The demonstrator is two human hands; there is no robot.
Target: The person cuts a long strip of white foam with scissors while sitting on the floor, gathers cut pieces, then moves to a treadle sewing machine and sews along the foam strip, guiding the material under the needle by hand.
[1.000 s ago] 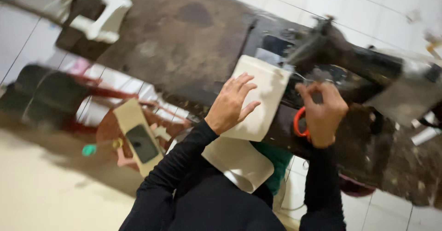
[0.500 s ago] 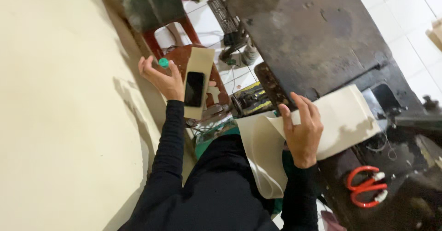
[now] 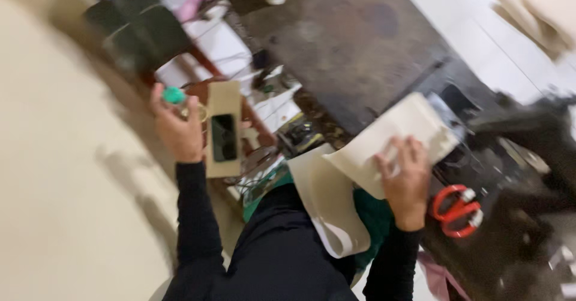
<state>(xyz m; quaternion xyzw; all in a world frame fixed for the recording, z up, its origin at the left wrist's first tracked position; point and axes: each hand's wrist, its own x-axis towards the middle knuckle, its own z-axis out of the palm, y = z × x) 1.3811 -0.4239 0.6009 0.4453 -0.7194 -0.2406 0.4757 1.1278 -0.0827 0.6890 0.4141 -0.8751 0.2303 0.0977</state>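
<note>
Head view, frame motion-blurred. Left hand is closed around a small clear container with a green cap, held up off to the side above a low brown stool, apart from the desk. Just beside that hand stands a tan cardboard holder with a dark phone-like screen; whether the fingers touch it cannot be told. Right hand lies flat, fingers spread, pressing a cream fabric piece onto the near edge of the dark desk; the fabric's lower part hangs off the edge and curls down over the lap. State of work, judged: fabric is laid out and pinned by the palm near the black sewing machine, but it does not look fed under the machine head; the container is in hand, cap seemingly still on. Red-handled scissors lie on the desk just right of the right wrist, untouched. Room: the desk's far half is bare dark surface; the near edge is crowded by fabric, scissors and machine base. Left side is tight, with the stool, loose wires and a dark seat near; pale floor beyond is open.
</note>
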